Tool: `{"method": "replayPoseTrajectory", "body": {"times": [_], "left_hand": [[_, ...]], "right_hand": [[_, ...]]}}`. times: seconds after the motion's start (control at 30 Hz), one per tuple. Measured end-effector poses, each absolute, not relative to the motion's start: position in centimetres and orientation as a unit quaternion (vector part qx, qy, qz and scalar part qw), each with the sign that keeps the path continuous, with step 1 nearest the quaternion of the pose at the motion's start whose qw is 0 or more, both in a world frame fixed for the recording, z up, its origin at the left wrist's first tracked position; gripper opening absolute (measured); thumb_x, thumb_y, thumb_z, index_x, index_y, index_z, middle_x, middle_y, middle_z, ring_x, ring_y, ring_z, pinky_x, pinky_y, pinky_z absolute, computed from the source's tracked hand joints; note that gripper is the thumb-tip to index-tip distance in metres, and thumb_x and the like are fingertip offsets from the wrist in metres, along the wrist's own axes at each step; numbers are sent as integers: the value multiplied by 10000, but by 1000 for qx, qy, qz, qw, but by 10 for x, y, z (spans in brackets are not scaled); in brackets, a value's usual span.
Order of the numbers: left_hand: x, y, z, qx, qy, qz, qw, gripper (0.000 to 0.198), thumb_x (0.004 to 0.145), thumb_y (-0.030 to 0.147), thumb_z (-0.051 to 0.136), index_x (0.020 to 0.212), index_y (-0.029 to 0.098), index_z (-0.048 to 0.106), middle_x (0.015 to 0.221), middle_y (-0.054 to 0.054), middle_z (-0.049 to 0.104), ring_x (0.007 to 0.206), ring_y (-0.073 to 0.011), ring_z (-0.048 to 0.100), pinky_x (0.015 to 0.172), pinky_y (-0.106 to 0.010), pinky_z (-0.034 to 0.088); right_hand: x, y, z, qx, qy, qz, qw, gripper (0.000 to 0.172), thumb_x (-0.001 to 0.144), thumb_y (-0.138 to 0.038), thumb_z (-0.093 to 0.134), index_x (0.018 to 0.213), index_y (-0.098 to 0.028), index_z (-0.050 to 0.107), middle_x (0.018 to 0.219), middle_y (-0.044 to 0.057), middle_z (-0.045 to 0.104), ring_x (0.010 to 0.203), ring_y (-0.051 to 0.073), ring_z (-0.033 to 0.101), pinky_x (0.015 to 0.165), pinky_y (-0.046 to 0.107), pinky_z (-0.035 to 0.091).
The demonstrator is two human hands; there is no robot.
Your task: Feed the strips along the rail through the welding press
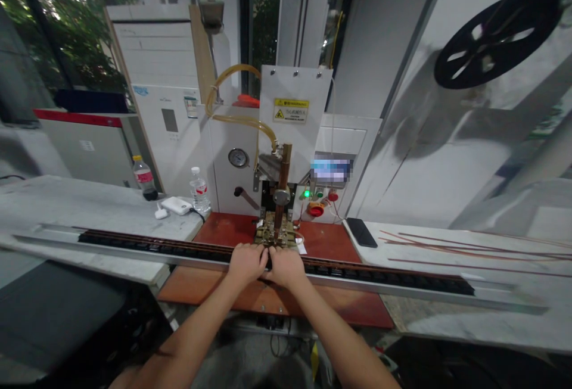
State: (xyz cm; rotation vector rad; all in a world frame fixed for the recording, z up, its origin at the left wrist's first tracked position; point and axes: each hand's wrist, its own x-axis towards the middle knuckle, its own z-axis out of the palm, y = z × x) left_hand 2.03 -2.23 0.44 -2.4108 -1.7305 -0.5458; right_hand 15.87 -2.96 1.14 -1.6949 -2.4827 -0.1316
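Observation:
A long black strip (179, 250) with thin copper-coloured rods along it lies in a silvery metal rail (370, 286) that runs left to right across the bench. At its middle my left hand (245, 263) is closed with fingers curled over the strip. Right beside it, thumbs close together, my right hand (286, 265) grips the strip the same way. Both sets of fingertips are partly hidden against the brass-coloured fixture (269, 229). Just above stands a copper electrode (278, 219) of the white press machine (292, 91).
A red-brown board (218, 228) lies under the machine. Bottles (200, 189) and a white charger (177, 205) stand left. On the right are a phone (361, 232) and several loose copper rods (429, 243). The panel has a green light (307, 193) and red knobs (316, 209).

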Motion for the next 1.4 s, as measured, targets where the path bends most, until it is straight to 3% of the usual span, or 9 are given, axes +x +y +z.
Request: {"method": "replayPoseTrajectory", "body": {"times": [0.23, 0.57, 0.7, 0.9, 1.2, 1.4], "left_hand": [[20, -20, 1, -786, -583, -196, 64, 503, 896, 428, 266, 787, 157, 676, 778, -123, 678, 743, -211, 599, 749, -359, 367], [3, -18, 3, -782, -591, -181, 81, 469, 879, 389, 294, 771, 167, 693, 765, -113, 687, 726, -214, 611, 725, -345, 382], [-5, -17, 1, -779, -594, -183, 80, 473, 872, 394, 297, 762, 169, 698, 768, -119, 690, 724, -220, 615, 722, -353, 387], [-5, -17, 0, -779, -594, -185, 82, 445, 862, 387, 316, 764, 178, 697, 768, -108, 693, 733, -218, 618, 733, -350, 388], [-6, -18, 1, -782, -591, -182, 72, 437, 865, 362, 309, 780, 181, 697, 779, -101, 695, 740, -201, 613, 746, -337, 387], [-6, -18, -1, -781, -593, -180, 74, 417, 860, 363, 322, 784, 180, 689, 787, -103, 695, 747, -208, 613, 753, -342, 384]], "right_hand": [[160, -30, 8, -552, -827, -53, 91, 527, 720, -650, 498, 956, -181, 532, 898, 106, 629, 822, 252, 605, 724, 352, 425], [184, -24, 18, -544, -837, -20, 57, 830, 516, -789, 597, 1090, -195, 524, 1046, 131, 621, 970, 293, 584, 795, 364, 424], [185, -24, 10, -561, -826, -19, 58, 800, 581, -838, 483, 1048, -190, 538, 990, 130, 636, 928, 286, 602, 768, 358, 431], [182, -27, 8, -557, -827, -32, 74, 766, 604, -818, 495, 1034, -185, 535, 992, 126, 632, 935, 283, 597, 782, 354, 427], [217, -20, 24, -533, -846, 3, 16, 887, 421, -762, 673, 1105, -210, 550, 1075, 115, 622, 1001, 296, 564, 832, 361, 414], [225, -29, 18, -558, -828, -13, 55, 817, 547, -825, 530, 1070, -199, 564, 1081, 124, 613, 1027, 291, 542, 851, 369, 399]]}}
